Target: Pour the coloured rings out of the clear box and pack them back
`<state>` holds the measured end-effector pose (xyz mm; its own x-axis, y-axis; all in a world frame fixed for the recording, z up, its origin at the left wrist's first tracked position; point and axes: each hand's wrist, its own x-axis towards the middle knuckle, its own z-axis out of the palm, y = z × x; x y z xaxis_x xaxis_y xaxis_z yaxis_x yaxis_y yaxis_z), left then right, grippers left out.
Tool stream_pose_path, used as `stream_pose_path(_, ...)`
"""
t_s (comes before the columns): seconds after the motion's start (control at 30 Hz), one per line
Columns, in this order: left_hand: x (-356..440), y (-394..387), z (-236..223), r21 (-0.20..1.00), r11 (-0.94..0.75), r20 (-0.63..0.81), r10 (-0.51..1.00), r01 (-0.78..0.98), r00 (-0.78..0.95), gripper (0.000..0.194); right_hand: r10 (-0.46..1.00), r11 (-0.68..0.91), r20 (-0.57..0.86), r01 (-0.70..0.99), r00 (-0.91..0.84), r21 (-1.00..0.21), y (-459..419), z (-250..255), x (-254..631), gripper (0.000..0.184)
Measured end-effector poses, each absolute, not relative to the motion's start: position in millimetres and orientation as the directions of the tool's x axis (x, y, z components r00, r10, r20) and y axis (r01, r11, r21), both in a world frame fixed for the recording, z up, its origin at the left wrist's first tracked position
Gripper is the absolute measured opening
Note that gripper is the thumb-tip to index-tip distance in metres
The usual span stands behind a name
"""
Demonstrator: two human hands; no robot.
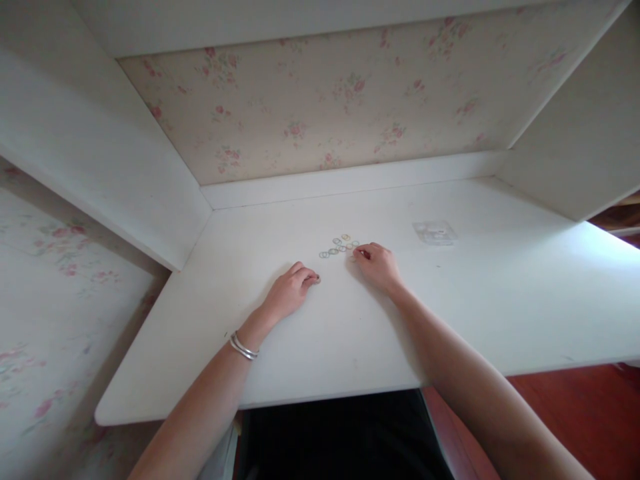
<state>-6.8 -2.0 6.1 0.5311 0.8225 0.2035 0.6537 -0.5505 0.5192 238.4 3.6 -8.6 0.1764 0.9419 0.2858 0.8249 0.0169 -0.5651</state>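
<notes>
Several small thin loops point(338, 247), which look like little rubber bands in pale grey, yellow and green, lie in a loose cluster on the white desk point(310, 360). At the right edge of the cluster, my right hand point(379, 265) has thumb and fingers pinched together; what is between them is too small to make out. Lower and to the left, my left hand point(290, 291) rests on the desk in a pinch. Something tiny shows at its fingertips, but its kind is unclear. A silver bracelet sits on my left wrist.
A clear flat plastic packet point(435, 233) lies to the right of the loops. White panels stand at the left and right, and a floral-papered wall point(310, 113) closes off the back. The desk's front edge point(330, 398) runs close to my body.
</notes>
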Motion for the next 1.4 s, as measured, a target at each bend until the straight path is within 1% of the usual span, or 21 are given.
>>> stream_pose_path(0.1, -7, -2, 7, 0.514, -0.545, 0.22, 0.83, 0.662, 0.513, 0.025, 0.941, 0.02, 0.288, 0.822, 0.177, -0.57, 4, -8, 240, 0.026)
stream_pose_path(0.2, -7, -5, 8, 0.482, -0.54, 0.209, 0.836, 0.69, 0.507, 0.025, 0.938, 0.043, 0.307, 0.826, 0.161, -0.562, 4, -6, 243, 0.026)
stream_pose_path(0.27, -6, -8, 9, 0.445, -0.544, 0.198, 0.835, 0.712, 0.514, 0.024, 0.943, 0.073, 0.311, 0.836, 0.12, -0.544, 4, -4, 245, 0.026)
stream_pose_path(0.43, -5, -11, 9, 0.364, -0.545, 0.187, 0.837, 0.755, 0.515, 0.024, 0.965, 0.158, 0.261, 0.859, -0.029, -0.487, -1, -2, 246, 0.023)
stream_pose_path(0.67, -6, -10, 7, 0.384, -0.552, 0.196, 0.832, 0.74, 0.519, 0.025, 0.965, 0.208, 0.235, 0.892, -0.12, -0.4, -5, -3, 242, 0.023)
stream_pose_path(0.87, -7, -12, 8, 0.399, -0.556, 0.191, 0.828, 0.729, 0.527, 0.025, 0.97, 0.198, 0.202, 0.916, -0.132, -0.349, -5, -4, 239, 0.024)
stream_pose_path(1.03, -7, -12, 9, 0.389, -0.551, 0.183, 0.832, 0.738, 0.524, 0.024, 0.968, 0.213, 0.193, 0.928, -0.159, -0.304, -6, -3, 236, 0.025)
stream_pose_path(1.13, -7, -12, 10, 0.396, -0.553, 0.184, 0.83, 0.733, 0.527, 0.023, 0.957, 0.252, 0.221, 0.912, -0.186, -0.324, -8, -2, 232, 0.024)
stream_pose_path(1.23, -7, -11, 10, 0.413, -0.553, 0.184, 0.829, 0.724, 0.528, 0.022, 0.934, 0.328, 0.268, 0.867, -0.237, -0.376, -12, 0, 223, 0.023)
stream_pose_path(1.4, -7, -8, 11, 0.506, -0.535, 0.212, 0.837, 0.677, 0.504, 0.019, 0.889, 0.443, 0.324, 0.789, -0.324, -0.425, -23, 3, 201, 0.022)
